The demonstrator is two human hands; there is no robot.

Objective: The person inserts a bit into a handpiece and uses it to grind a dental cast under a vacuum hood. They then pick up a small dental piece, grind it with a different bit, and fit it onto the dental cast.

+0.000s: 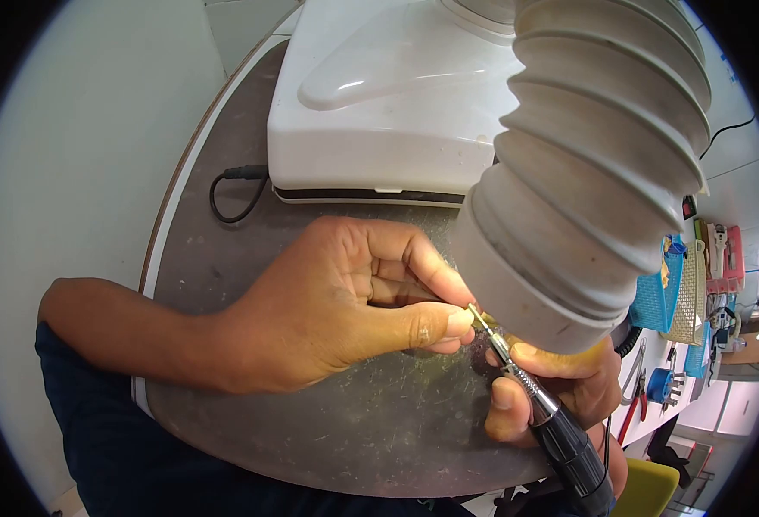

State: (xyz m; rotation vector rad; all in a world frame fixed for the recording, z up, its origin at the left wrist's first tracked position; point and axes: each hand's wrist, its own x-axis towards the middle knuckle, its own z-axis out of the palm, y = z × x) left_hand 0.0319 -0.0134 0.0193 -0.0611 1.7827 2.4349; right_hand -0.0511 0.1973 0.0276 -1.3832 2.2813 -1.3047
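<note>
My left hand [336,310] reaches in over the dark tabletop with thumb and index finger pinched together. Whatever sits between those fingertips is too small and too covered to name. My right hand [582,383] is wrapped around a black and silver rotary handpiece [560,435], tilted with its nose up and to the left. A thin bur [481,320] sticks out of the nose, and its tip meets the left fingertips. Just above both hands hangs the mouth of a thick ribbed grey hose [603,155], which hides part of the right fingers.
A white machine housing [379,129] stands at the back of the grey table [311,439], with a black cable [216,194] at its left. Along the right are a blue basket [655,293], a cream basket [685,297] and red-handled pliers [631,414]. A wall borders the left.
</note>
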